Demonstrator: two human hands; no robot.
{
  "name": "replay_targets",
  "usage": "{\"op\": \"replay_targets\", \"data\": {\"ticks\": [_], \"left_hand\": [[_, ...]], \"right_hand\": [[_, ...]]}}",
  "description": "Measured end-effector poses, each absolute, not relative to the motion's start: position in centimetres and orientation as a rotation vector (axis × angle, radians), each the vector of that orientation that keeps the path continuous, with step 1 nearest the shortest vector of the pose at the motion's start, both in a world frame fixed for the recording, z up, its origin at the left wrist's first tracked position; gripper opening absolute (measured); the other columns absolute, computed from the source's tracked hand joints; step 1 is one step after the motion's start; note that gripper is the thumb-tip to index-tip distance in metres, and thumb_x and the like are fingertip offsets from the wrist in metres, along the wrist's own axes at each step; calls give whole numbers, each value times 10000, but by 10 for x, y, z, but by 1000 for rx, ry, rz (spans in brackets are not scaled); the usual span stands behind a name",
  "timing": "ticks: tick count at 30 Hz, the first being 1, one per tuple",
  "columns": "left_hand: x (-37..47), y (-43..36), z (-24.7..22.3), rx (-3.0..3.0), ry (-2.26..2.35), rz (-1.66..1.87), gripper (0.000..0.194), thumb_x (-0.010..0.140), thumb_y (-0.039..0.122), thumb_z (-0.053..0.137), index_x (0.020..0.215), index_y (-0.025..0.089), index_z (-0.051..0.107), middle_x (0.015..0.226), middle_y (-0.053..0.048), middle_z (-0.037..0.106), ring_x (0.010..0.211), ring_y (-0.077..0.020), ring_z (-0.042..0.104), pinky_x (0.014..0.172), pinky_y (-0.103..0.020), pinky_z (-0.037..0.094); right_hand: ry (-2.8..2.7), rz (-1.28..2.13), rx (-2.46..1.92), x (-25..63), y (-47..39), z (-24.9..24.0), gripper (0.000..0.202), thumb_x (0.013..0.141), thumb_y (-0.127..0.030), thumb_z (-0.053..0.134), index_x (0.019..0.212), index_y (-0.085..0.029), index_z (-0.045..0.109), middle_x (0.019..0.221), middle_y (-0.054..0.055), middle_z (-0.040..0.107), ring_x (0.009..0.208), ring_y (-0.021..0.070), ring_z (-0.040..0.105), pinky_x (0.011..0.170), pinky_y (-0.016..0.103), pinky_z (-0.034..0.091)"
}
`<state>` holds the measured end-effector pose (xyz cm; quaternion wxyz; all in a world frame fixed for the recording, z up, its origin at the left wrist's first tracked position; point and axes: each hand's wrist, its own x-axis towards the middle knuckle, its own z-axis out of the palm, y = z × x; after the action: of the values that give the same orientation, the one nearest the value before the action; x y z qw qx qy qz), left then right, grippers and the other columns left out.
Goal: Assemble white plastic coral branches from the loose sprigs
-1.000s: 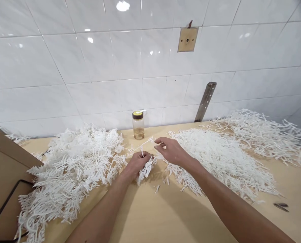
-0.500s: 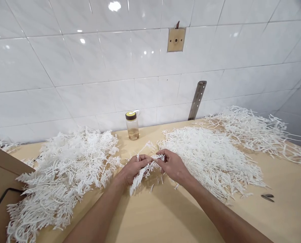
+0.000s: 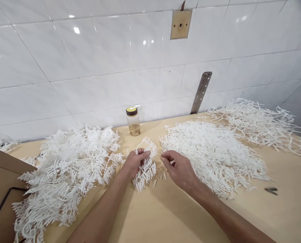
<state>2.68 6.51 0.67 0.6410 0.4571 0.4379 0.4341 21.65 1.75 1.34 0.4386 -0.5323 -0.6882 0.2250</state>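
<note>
In the middle of the table, my left hand (image 3: 136, 162) is closed around a white branched plastic sprig (image 3: 145, 172) with many short prongs. Part of it sticks out above the fingers and part hangs below. My right hand (image 3: 177, 166) is a short way to the right, thumb and forefinger pinched together; whether a small piece sits between them I cannot make out. Beside it spreads a dense pile of white sprig pieces (image 3: 213, 152). Left of my left hand lies a larger heap of branched white sprigs (image 3: 71, 168). A few small loose bits (image 3: 161, 174) lie between the hands.
A clear bottle (image 3: 134, 125) with a yellow and black lid stands near the tiled wall. Longer white strands (image 3: 261, 121) lie at the back right. A small dark object (image 3: 271, 191) rests at the right. A cardboard box (image 3: 6, 189) borders the left; a metal bracket (image 3: 201, 92) leans by the wall.
My right hand has come away from the sprig and moved right. The left hand still holds the sprig, now turned more upright. The camera view has shifted slightly.
</note>
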Motion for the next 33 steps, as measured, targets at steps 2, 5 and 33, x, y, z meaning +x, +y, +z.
{"op": "replay_targets", "data": {"ticks": [2, 5, 33], "left_hand": [[23, 69, 7, 990, 995, 1042, 436, 599, 432, 865, 626, 173, 516, 543, 56, 469, 463, -73, 407, 473, -225, 280], [15, 74, 12, 932, 974, 1026, 428, 583, 433, 874, 636, 170, 539, 536, 53, 489, 456, -76, 434, 477, -226, 304], [35, 62, 18, 752, 956, 929, 384, 528, 286, 906, 727, 159, 604, 609, 36, 602, 543, -112, 601, 552, -220, 491]], "right_hand": [[-2007, 468, -1176, 215, 1, 10, 220, 955, -178, 464, 974, -185, 683, 950, 82, 713, 868, 205, 668, 801, 375, 569], [-2350, 364, -979, 205, -28, 4, 363, 960, -82, 386, 1210, -116, 647, 1266, 164, 650, 1222, 253, 573, 1034, 423, 482], [-1661, 516, -1420, 262, 4, -5, 321, 948, -271, 450, 1213, -172, 602, 1218, 136, 663, 1120, 264, 631, 966, 456, 516]]}}
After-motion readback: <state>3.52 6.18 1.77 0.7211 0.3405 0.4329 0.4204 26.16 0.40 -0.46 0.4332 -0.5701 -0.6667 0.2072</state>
